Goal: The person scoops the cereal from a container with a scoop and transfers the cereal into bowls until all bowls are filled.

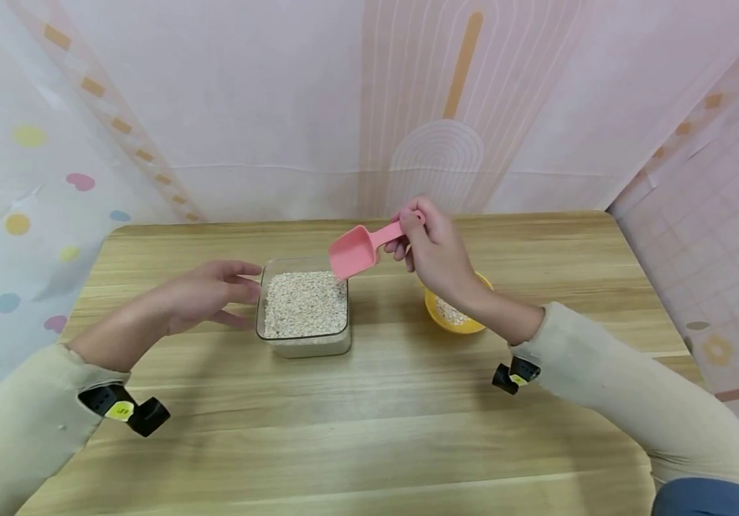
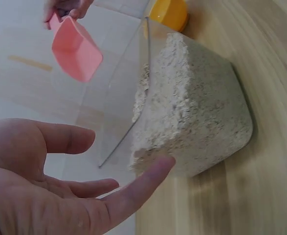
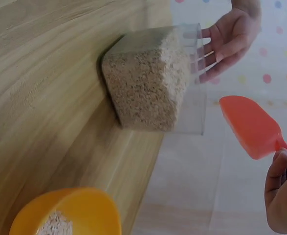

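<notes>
The right hand (image 1: 436, 254) pinches the handle of a pink scoop (image 1: 359, 249) between thumb and curled fingers, its bowl held out above the far right corner of a clear container (image 1: 304, 307) of oats. The left hand (image 1: 204, 295) has its fingers straight and slightly spread, the tips touching the container's left wall. A yellow bowl (image 1: 456, 315) sits on the table (image 1: 369, 430) under the right wrist.

Looked like a staged home-style setup, wooden table (image 1: 369, 430), pastel printed curtains (image 1: 34, 143) hung as backdrop on all sides

no readable text, labels or numbers
</notes>
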